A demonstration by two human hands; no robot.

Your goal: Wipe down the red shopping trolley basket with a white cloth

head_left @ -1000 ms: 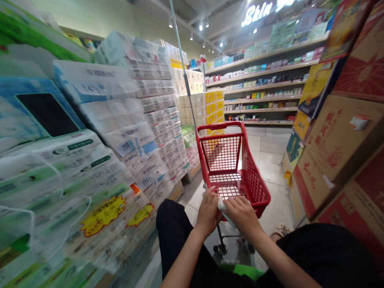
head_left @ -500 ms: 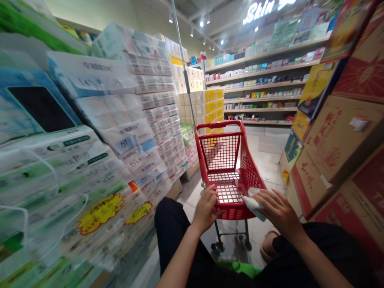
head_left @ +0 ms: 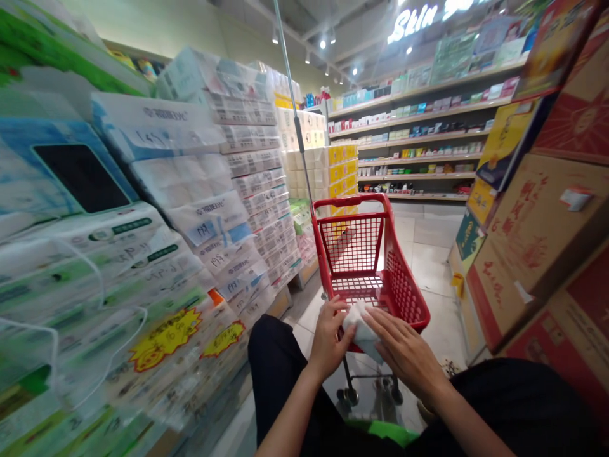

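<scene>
A red shopping cart (head_left: 352,244) with a grid basket stands right in front of me, its near edge between my knees. My left hand (head_left: 329,336) is curled around the near left corner of the basket, its thumb against a folded white cloth (head_left: 362,327). My right hand (head_left: 404,349) holds that cloth against the near rim, fingers stretched over it and pressed together. The cloth and both hands cover most of the near rim. Whether the cloth is fabric or paper cannot be made out.
Stacked tissue packs (head_left: 228,235) rise along the left, with yellow price tags (head_left: 166,339) and a white cable (head_left: 137,336). Cardboard boxes (head_left: 547,222) line the right. Shelves of small goods (head_left: 419,136) stand at the back. A thin metal pole (head_left: 291,89) rises beside the cart.
My right hand has moved left along the cart's near rim with the white cloth, from the right corner to beside my left hand. My left hand stays at the left corner.
</scene>
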